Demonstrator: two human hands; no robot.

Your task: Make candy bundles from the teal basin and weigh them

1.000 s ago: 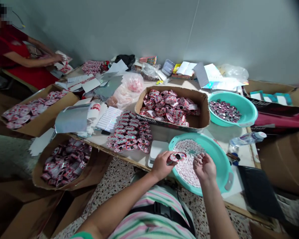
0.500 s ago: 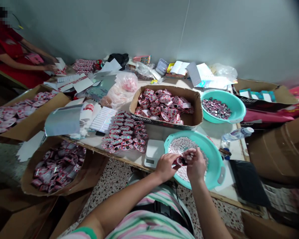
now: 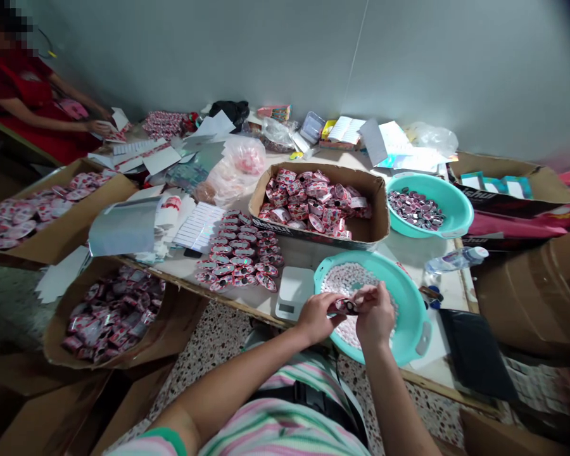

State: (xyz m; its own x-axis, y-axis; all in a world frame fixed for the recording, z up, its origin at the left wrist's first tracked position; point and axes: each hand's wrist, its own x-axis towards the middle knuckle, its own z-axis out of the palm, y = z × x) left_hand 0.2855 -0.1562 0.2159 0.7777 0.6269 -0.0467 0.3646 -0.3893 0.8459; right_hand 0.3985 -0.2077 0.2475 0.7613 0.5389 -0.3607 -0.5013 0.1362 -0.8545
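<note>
My left hand (image 3: 316, 318) grips a small red-and-white patterned container (image 3: 344, 306) with a dark oval opening, tilted toward my right hand. A few white bits show at the opening. Right beside it, my right hand (image 3: 376, 316) is cupped with curled fingers at the container's edge; what lies inside the fingers is hidden. Both hands are over a turquoise basin (image 3: 408, 297) holding many small white pellets (image 3: 344, 276). Left of the basin lies a white digital scale (image 3: 295, 288). Rows of similar containers (image 3: 242, 261) stand next to the scale.
A cardboard box (image 3: 319, 235) of loose containers sits behind the basin. Another turquoise basin (image 3: 460, 212) holds dark round lids. A bottle (image 3: 456, 259) and black folder (image 3: 477, 351) lie right. Boxes of containers stand left, where a person in red (image 3: 33, 107) works.
White pellets seen in my right palm no longer show, and its fingers have curled closer to the container. White bits now appear at the container's opening. The view has shifted slightly.
</note>
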